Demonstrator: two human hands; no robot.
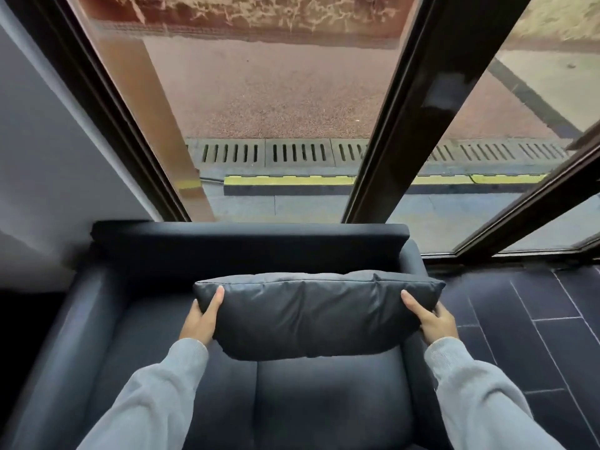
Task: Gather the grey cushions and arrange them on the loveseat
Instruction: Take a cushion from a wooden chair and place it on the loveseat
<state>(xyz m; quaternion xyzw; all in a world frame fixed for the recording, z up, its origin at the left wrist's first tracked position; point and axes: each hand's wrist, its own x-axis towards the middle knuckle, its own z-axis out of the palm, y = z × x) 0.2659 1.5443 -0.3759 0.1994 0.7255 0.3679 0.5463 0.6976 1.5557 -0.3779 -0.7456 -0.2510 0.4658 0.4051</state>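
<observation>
Both hands' grip holds a grey cushion (311,315), seemingly above the loveseat (162,352).

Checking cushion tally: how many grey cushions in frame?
1. The grey cushion is held over the loveseat seat, left hand and right hand at its ends. Others may lie outside the view.

Nothing to read here.
No words, labels, brands or numbers show on the cushion (311,315), on the loveseat (250,245), or on the ground seen through the window (276,102).
</observation>
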